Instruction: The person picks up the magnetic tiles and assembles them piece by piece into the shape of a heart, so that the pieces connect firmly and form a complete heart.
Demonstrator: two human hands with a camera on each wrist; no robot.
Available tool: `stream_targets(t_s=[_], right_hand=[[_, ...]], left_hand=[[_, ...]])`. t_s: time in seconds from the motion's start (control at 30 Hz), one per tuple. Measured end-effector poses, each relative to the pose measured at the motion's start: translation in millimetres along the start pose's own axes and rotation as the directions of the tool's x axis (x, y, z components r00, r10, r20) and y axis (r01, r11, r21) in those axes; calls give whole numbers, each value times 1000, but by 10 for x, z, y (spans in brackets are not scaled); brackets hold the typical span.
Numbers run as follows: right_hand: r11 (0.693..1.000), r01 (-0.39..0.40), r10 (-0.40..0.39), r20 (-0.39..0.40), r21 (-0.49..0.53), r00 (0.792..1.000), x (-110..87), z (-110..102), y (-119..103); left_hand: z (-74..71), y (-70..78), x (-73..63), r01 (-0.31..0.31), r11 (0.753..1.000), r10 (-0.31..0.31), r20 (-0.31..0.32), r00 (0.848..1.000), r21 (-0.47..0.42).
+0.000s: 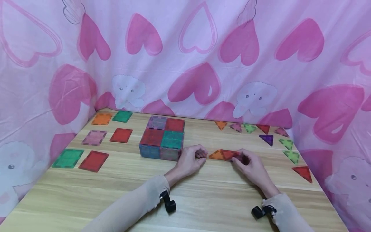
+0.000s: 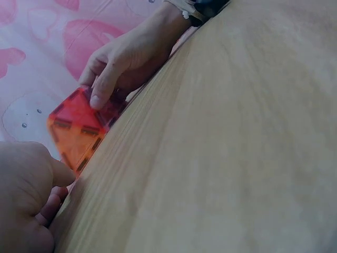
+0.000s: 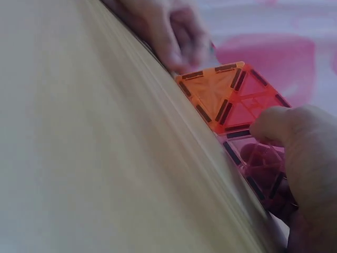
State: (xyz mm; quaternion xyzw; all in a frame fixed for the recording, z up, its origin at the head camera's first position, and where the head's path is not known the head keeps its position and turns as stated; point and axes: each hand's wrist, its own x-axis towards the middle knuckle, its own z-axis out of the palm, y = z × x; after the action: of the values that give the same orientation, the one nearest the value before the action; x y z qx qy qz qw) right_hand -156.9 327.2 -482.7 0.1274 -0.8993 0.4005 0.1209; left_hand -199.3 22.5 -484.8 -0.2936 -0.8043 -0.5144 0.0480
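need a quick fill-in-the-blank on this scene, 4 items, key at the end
1. The right grip holds joined, ____-shaped magnetic tiles.
2. Of those, the end tile nearest the left grip is ____.
3. The box-shaped tile block has four squares on top: one purple, one green and two ____.
4. Left of that block in the head view, ____ loose square tiles lie flat on the wooden table.

Missing words: triangle; orange; red; six.

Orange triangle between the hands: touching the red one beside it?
Touching. Right wrist view shows orange triangle and red triangle meeting edge to edge.
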Motion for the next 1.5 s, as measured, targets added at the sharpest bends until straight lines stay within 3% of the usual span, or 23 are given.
stream_targets(t_s=[0.17,0.4,0.63,0.83,1.17,1.37,1.5], right_hand=[[996,-56,48,-116,-67,992,7,-96,124],[996,-63,54,-154,-56,987,268,94,115],[999,-37,40,-131,23,991,680,471,-68],[999,-25,29,-149,26,988,948,750,-211],[998,-50,53,-63,42,997,1061,839,-278],[978,-68,56,66,195,996,1067,697,-152],[938,-59,70,-20,340,997,1076,597,-70]], left_hand=[[-14,-15,-1,4,1000,-4,4,1000,3],[-15,-19,-9,9,1000,-9,-3,1000,18],[7,-8,-10,-2,1000,2,3,1000,24],[14,13,5,-15,999,15,4,1000,28],[15,21,1,-14,1000,14,0,1000,19],[-1,12,3,6,1000,-7,1,1000,30],[-9,21,8,-1,999,1,2,1000,33]])
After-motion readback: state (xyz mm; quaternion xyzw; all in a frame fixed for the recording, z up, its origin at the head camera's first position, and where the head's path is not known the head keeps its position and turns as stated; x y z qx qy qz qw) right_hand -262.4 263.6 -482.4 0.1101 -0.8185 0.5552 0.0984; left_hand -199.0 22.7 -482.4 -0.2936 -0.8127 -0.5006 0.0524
